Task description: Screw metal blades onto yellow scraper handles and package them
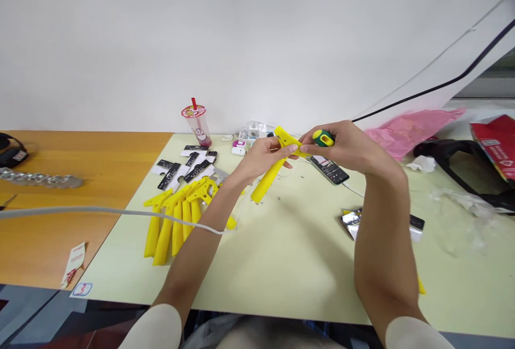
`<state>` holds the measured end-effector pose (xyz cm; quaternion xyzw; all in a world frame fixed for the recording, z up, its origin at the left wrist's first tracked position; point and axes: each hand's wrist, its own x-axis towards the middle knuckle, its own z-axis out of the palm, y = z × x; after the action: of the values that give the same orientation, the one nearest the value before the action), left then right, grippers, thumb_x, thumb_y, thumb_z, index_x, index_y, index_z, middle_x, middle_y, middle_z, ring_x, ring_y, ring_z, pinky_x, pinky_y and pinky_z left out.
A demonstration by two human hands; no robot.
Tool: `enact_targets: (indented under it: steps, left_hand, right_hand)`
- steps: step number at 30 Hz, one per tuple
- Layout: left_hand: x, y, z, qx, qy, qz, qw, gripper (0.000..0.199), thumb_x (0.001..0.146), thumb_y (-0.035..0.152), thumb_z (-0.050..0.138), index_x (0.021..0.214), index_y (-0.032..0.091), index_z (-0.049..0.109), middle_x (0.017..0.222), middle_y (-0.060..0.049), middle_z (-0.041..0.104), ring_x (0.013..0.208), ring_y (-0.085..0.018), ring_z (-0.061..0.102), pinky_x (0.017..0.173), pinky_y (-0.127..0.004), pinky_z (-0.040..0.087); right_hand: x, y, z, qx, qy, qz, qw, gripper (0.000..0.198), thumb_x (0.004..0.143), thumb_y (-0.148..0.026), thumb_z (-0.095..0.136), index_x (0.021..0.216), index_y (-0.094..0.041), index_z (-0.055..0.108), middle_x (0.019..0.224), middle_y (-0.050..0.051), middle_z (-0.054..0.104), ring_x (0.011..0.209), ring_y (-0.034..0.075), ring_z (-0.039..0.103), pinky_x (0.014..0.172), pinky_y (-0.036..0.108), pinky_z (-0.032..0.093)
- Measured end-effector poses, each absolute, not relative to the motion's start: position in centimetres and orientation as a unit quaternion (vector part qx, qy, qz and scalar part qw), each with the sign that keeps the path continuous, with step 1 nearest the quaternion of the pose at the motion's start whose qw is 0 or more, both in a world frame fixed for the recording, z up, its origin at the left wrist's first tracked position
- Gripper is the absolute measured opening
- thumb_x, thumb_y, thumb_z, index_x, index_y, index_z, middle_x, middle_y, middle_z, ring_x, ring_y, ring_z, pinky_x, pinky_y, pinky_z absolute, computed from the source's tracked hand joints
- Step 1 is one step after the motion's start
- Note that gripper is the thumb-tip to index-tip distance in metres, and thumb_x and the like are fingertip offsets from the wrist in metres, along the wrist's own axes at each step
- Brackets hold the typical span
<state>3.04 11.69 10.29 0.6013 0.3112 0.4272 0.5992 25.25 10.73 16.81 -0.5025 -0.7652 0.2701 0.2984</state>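
My left hand point(265, 154) is closed on a yellow plastic scraper-like handle point(269, 180), held tilted above the table with its thick end pointing down toward me. My right hand point(341, 142) grips a screwdriver with a green and yellow handle point(323, 138). Its fingertips meet the wide end of the yellow handle, and the screwdriver's tip is hidden there. Beside my left forearm lies a row of similar yellow handles point(177, 220). Several black-and-white printed cards point(189, 165) are spread behind them.
A cup with a red straw point(197, 126) stands near the wall. A phone point(329, 170) lies beyond my hands, with a cable. Silvery packets point(352, 221), a pink plastic bag point(406, 131) and a black frame point(450, 166) are at right. A grey cable point(120, 210) crosses the left side.
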Motion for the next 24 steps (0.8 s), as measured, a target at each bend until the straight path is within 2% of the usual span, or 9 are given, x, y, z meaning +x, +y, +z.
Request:
enact_targets:
  steps: [4,8,13,19,24]
  left_hand:
    - [3.0,11.6,10.4,0.606,0.316,0.424,0.594,0.050,0.085,0.058,0.093,0.101,0.011,0.082,0.114,-0.019,0.082,0.107,-0.028,0.079,0.081,-0.035,0.065]
    - [3.0,11.7,10.2,0.604,0.307,0.432,0.595,0.052,0.084,0.057,0.094,0.103,0.011,0.081,0.116,-0.019,0.083,0.107,-0.029,0.079,0.084,-0.036,0.064]
    - [3.1,11.9,10.0,0.590,0.311,0.457,0.588,0.055,0.081,0.057,0.096,0.108,0.012,0.080,0.118,-0.018,0.083,0.103,-0.027,0.080,0.086,-0.038,0.064]
    - [3.1,11.9,9.9,0.595,0.297,0.452,0.594,0.053,0.085,0.058,0.093,0.108,0.012,0.080,0.122,-0.018,0.083,0.109,-0.028,0.081,0.098,-0.045,0.064]
    - [3.0,12.1,9.3,0.580,0.311,0.461,0.595,0.054,0.083,0.057,0.095,0.112,0.012,0.083,0.112,-0.016,0.085,0.103,-0.026,0.082,0.105,-0.046,0.063]
  right_hand:
    - [25.4,10.6,17.0,-0.507,-0.770,0.268,0.280,0.053,0.080,-0.076,0.085,0.081,-0.023,0.082,0.074,0.004,0.070,0.063,0.016,0.050,0.057,0.036,0.037]
    - [25.6,10.3,17.5,-0.516,-0.771,0.275,0.253,0.050,0.084,-0.073,0.084,0.088,-0.023,0.081,0.081,0.004,0.072,0.069,0.018,0.052,0.061,0.036,0.039]
    - [25.4,10.1,17.6,-0.520,-0.772,0.263,0.255,0.049,0.087,-0.072,0.081,0.091,-0.023,0.078,0.085,0.004,0.072,0.072,0.019,0.054,0.064,0.037,0.040]
    - [25.2,9.9,17.8,-0.530,-0.777,0.233,0.248,0.047,0.089,-0.070,0.078,0.088,-0.023,0.073,0.077,0.003,0.066,0.068,0.018,0.052,0.062,0.036,0.037]
    - [25.4,9.5,17.9,-0.533,-0.773,0.206,0.275,0.045,0.089,-0.070,0.077,0.087,-0.025,0.074,0.073,0.002,0.064,0.065,0.018,0.048,0.062,0.036,0.036]
